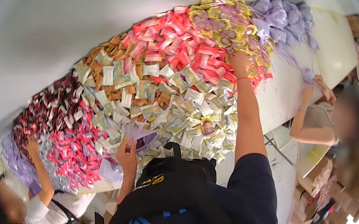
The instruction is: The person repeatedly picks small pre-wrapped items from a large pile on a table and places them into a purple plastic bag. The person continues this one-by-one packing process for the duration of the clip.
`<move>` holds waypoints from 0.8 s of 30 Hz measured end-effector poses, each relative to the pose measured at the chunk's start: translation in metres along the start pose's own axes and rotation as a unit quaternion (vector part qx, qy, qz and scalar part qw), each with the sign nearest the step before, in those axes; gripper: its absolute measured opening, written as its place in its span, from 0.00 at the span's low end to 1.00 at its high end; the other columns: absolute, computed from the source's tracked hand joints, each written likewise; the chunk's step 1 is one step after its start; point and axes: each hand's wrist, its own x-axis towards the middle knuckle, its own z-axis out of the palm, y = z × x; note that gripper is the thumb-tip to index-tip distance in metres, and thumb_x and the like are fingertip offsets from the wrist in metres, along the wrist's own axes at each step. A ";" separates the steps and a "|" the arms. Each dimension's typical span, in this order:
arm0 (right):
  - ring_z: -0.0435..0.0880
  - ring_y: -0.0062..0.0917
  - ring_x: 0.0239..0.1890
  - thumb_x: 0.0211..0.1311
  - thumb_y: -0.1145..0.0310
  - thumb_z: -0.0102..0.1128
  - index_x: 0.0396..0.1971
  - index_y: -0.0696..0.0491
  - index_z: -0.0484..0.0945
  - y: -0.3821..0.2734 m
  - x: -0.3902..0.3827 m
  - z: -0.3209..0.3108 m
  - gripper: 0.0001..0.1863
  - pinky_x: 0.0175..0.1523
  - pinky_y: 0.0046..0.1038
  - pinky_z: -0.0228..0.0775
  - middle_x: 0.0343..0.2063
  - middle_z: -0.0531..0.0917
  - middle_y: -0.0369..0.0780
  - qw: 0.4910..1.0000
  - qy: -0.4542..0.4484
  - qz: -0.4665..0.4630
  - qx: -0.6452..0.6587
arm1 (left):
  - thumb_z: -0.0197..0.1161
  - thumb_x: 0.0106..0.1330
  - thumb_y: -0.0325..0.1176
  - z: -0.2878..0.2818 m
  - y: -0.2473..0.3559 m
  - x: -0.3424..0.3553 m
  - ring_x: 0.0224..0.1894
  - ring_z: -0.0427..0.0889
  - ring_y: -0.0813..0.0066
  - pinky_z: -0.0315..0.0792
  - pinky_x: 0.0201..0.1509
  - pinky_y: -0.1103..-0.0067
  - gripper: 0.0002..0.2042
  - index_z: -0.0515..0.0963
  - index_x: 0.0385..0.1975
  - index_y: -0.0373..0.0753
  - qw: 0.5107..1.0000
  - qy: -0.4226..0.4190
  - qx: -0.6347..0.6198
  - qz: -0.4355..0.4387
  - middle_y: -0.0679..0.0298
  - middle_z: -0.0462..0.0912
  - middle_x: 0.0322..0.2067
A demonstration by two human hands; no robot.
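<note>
My left hand [129, 153] grips the edge of a small lilac drawstring bag [149, 142], whose mouth gapes with something dark inside. My right arm stretches far across the table, and my right hand [240, 63] reaches down into a heap of yellow-edged clear packets with purplish contents [225, 22]. Its fingertips are hidden among them. Just left of that hand lie red and pink packets [173, 35]. Between my two hands spread many pale yellow and white sachets [180, 107], with one yellow-edged packet [208, 125] lying on top. Brown packets [109, 50] show behind the sachets.
Filled lilac bags [280, 19] are piled at the far right. A person [321, 116] at right handles a lilac bag; another person [41, 184] at lower left reaches into dark red packets [50, 104]. Pink packets [78, 152] lie nearby. Cardboard boxes [352, 188] crowd the right side.
</note>
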 end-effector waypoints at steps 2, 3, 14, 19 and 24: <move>0.81 0.38 0.36 0.55 0.54 0.52 0.34 0.50 0.80 0.031 0.013 0.010 0.17 0.38 0.39 0.73 0.33 0.82 0.45 0.995 0.015 -0.083 -0.049 | 0.64 0.56 0.28 0.005 -0.001 0.002 0.18 0.65 0.82 0.59 0.22 0.84 0.06 0.80 0.32 0.34 0.998 0.013 0.020 0.049 0.68 0.69 0.16; 0.82 0.38 0.34 0.55 0.54 0.51 0.33 0.51 0.81 0.053 0.013 0.022 0.17 0.37 0.40 0.73 0.31 0.82 0.45 0.981 0.011 -0.176 -0.079 | 0.64 0.56 0.28 0.005 -0.011 0.005 0.18 0.66 0.81 0.60 0.22 0.83 0.06 0.80 0.31 0.34 0.996 0.016 0.031 0.081 0.67 0.70 0.17; 0.78 0.32 0.23 0.51 0.57 0.60 0.22 0.54 0.80 -0.135 -0.372 -0.089 0.14 0.30 0.30 0.68 0.20 0.79 0.43 0.811 -0.250 -0.401 0.345 | 0.65 0.55 0.29 0.006 -0.025 -0.012 0.23 0.71 0.77 0.65 0.27 0.82 0.05 0.81 0.29 0.35 0.995 0.059 -0.058 0.051 0.64 0.71 0.21; 0.80 0.26 0.27 0.56 0.61 0.55 0.31 0.57 0.79 -0.144 -0.396 -0.046 0.13 0.33 0.28 0.72 0.24 0.81 0.39 0.640 -0.598 -0.064 0.479 | 0.62 0.55 0.28 -0.005 -0.007 -0.042 0.22 0.74 0.70 0.66 0.26 0.77 0.04 0.81 0.29 0.38 0.990 0.012 -0.087 0.114 0.61 0.72 0.21; 0.78 0.31 0.38 0.64 0.64 0.42 0.41 0.58 0.73 -0.146 -0.424 -0.023 0.15 0.48 0.34 0.71 0.38 0.79 0.43 0.362 -0.616 0.214 0.666 | 0.60 0.56 0.26 -0.016 0.000 -0.073 0.22 0.73 0.68 0.65 0.26 0.77 0.01 0.78 0.26 0.38 0.977 -0.002 -0.071 0.203 0.61 0.72 0.20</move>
